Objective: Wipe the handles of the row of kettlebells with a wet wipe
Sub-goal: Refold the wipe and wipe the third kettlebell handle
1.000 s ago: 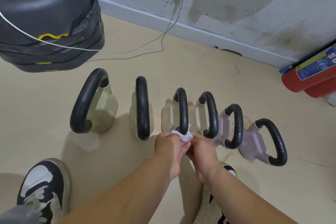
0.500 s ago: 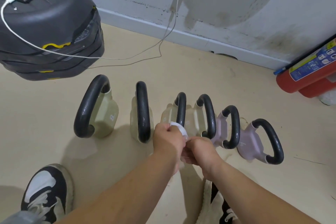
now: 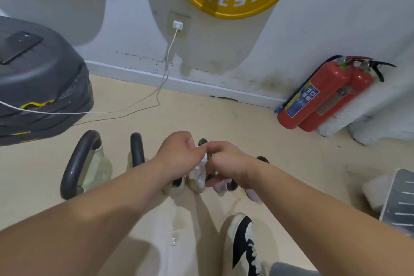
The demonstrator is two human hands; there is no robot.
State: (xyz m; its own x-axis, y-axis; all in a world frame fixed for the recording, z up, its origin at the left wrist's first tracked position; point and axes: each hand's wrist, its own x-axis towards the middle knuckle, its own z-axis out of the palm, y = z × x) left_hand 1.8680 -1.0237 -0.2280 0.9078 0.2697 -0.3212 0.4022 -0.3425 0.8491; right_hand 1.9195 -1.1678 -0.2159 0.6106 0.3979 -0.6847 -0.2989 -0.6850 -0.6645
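A row of kettlebells with black handles stands on the beige floor. The leftmost kettlebell and the second one show plainly. My arms and hands hide most of the others. My left hand and my right hand meet above the middle of the row. Both pinch a crumpled white wet wipe between them, and it hangs down from the fingers. A black handle top peeks out just behind the hands.
Stacked black weight plates with a phone on top sit at the left, and a white charging cable runs to a wall socket. Two red fire extinguishers lean at the right wall. A grey slotted object lies at the right edge. My shoe is below.
The camera has tilted up, so the wall and a yellow plate now show. My hands have lifted off the third handle and now hold the wipe in the air between them.
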